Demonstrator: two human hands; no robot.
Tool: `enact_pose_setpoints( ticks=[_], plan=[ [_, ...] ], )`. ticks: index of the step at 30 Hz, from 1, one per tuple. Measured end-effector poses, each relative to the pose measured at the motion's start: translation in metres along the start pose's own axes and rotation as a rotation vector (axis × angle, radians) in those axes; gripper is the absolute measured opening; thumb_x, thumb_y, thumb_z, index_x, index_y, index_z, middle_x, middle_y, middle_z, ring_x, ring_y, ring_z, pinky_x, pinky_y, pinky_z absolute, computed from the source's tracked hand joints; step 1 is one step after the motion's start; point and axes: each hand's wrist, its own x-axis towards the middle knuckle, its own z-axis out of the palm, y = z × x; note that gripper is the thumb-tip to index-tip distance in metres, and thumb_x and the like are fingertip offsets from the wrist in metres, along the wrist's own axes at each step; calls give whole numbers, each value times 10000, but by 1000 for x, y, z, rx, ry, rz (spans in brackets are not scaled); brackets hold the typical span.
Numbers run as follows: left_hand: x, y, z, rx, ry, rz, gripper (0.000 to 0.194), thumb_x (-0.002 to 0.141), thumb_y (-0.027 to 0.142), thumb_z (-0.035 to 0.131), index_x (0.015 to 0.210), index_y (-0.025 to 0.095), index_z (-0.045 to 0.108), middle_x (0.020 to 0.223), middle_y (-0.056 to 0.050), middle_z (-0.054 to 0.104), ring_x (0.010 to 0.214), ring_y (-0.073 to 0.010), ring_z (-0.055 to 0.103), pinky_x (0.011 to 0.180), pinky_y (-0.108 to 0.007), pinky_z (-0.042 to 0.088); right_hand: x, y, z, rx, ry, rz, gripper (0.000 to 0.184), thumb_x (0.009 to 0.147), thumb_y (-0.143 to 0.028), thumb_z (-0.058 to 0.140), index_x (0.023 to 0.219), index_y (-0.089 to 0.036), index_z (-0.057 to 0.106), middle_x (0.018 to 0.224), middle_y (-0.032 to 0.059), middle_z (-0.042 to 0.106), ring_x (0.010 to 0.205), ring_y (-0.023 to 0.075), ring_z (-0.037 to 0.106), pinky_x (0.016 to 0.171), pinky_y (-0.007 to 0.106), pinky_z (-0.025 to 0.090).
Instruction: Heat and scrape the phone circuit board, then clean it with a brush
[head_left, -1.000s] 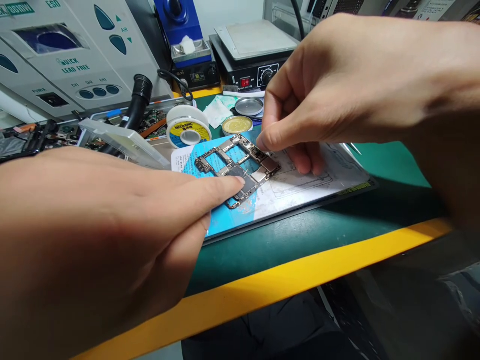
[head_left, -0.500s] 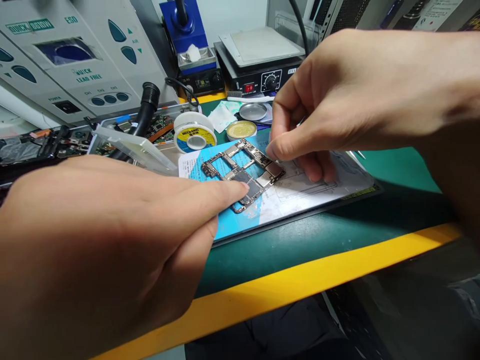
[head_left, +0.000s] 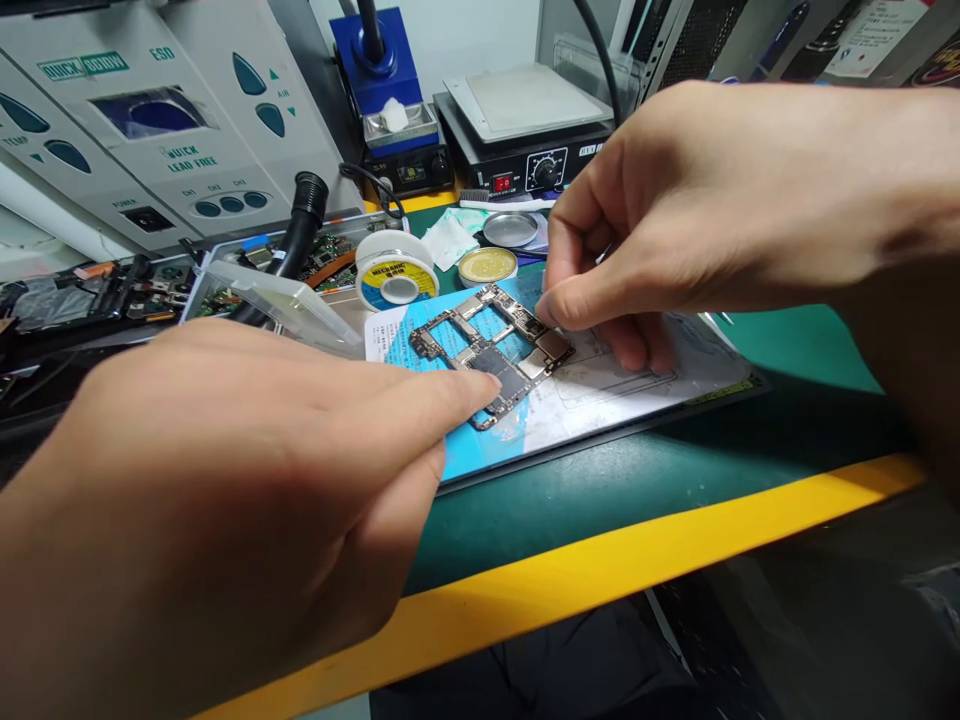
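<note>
A phone circuit board point(head_left: 502, 340) with cut-out openings and metal shields lies flat on a blue and white printed pad point(head_left: 472, 458). From the left, my left hand point(head_left: 322, 440) presses a fingertip onto the board's dark central chip area; its other fingers are curled underneath. Over the board's upper right edge, my right hand point(head_left: 637, 230) has its thumb and index finger pinched together. Whatever lies between those fingertips is hidden or too small to name. The remaining right fingers are bent just above the pad.
Behind the pad stand a solder wire spool point(head_left: 397, 275), an open tin of yellowish paste point(head_left: 487, 265) and its lid point(head_left: 510, 230). A brush point(head_left: 502, 203), a heating plate point(head_left: 529, 105) and a hot air station point(head_left: 165, 130) are farther back. A clear plastic box point(head_left: 285, 305) sits left.
The whole view has shifted slightly, with the bench now a little lower and to the right in the picture. Both hands keep nearly the same pose at the board.
</note>
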Motion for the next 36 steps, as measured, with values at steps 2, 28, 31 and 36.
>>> enact_pose_setpoints(
  ticks=[2,28,31,36],
  plan=[
    [1,1,-1,6,14,9,316,927,264,427,1026,309,723,635,41,655,564,-129,673,473,-213,476,-1,0,0,-8,-7,34,246,747,-189,754,517,-278,740,422,-74,648,214,93,516,177,109,323],
    [-4,0,-1,36,104,165,268,909,128,492,1070,250,667,626,55,635,496,-140,539,515,-326,344,-7,2,-12,261,-147,63,180,829,-237,732,655,-197,709,604,43,726,469,150,682,419,167,554],
    [-4,1,-1,11,81,144,320,922,111,453,1067,239,708,644,37,650,506,-140,558,517,-317,361,-9,0,-8,497,-213,136,175,837,-178,695,664,-190,679,667,36,744,475,130,660,453,189,576],
    [-2,0,-1,-22,95,168,269,929,106,484,1000,212,720,607,35,627,487,-125,574,491,-279,395,-9,-3,4,828,-286,140,164,808,-146,711,662,-191,653,753,-13,779,491,92,673,408,143,510]
  ],
)
